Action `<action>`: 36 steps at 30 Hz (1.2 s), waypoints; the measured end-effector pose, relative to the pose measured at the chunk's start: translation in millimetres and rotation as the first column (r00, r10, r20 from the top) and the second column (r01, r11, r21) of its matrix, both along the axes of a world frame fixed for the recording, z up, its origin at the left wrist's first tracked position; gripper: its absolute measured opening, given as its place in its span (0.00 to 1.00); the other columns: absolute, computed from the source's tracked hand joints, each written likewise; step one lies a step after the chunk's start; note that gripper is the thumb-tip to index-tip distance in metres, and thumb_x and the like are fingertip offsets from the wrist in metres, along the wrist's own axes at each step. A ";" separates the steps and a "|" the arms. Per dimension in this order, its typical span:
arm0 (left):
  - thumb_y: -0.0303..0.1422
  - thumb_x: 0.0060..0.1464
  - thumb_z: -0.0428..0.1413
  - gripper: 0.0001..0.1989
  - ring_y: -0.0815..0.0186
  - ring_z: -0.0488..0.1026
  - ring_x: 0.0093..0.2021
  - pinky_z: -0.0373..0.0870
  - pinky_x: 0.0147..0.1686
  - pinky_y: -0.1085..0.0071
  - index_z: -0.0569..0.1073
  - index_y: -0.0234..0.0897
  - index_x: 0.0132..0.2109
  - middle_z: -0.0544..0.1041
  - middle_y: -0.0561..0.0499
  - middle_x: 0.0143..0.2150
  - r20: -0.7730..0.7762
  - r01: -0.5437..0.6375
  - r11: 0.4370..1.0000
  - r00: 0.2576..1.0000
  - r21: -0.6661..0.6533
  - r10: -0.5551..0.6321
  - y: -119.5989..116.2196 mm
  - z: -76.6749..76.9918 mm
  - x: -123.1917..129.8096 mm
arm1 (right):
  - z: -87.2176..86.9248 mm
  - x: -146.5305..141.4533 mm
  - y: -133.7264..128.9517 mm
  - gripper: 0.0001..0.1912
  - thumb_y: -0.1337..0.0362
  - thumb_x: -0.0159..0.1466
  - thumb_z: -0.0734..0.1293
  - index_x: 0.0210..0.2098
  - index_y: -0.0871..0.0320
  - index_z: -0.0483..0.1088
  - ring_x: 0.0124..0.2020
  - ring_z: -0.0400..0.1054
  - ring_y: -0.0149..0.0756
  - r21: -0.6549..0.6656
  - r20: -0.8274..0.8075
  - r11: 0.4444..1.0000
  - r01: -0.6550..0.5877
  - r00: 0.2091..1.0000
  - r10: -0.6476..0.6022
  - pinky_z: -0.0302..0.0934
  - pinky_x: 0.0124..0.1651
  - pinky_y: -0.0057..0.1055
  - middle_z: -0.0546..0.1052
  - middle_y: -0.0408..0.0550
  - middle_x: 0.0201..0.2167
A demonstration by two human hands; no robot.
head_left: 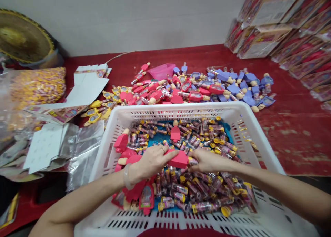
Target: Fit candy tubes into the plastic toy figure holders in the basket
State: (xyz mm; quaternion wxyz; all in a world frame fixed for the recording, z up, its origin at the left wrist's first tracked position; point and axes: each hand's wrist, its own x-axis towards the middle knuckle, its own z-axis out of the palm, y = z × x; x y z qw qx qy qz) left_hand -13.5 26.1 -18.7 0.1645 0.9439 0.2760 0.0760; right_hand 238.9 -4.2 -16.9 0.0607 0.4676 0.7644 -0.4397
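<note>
Mostly, a red table (297, 133) spans the frame, its right end cut off. At lower centre, a white basket (178, 107) has its near side partly hidden by the forearms. Stacked packs (263, 44) at upper right run out of view, their print too blurred to read. A plastic bag (38, 83) at left is cropped by the edge. Near the frame's centre, over the basket, the left hand (152, 159) has its fingers closed around a red toy (179, 159); the right hand (207, 160) pinches the small tube (191, 161) at its end, those fingertips being hard to make out.
</note>
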 end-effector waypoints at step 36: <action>0.34 0.61 0.50 0.20 0.66 0.70 0.32 0.64 0.30 0.72 0.65 0.38 0.59 0.74 0.51 0.34 -0.024 0.008 0.904 1.000 -0.427 -0.020 4.5 29.5 0.8 | 2.8 1.4 -3.7 0.09 0.72 0.60 0.61 0.38 0.61 0.72 0.30 0.68 0.39 0.570 0.246 0.817 -0.088 0.967 -0.067 0.52 0.34 0.30 0.76 0.52 0.28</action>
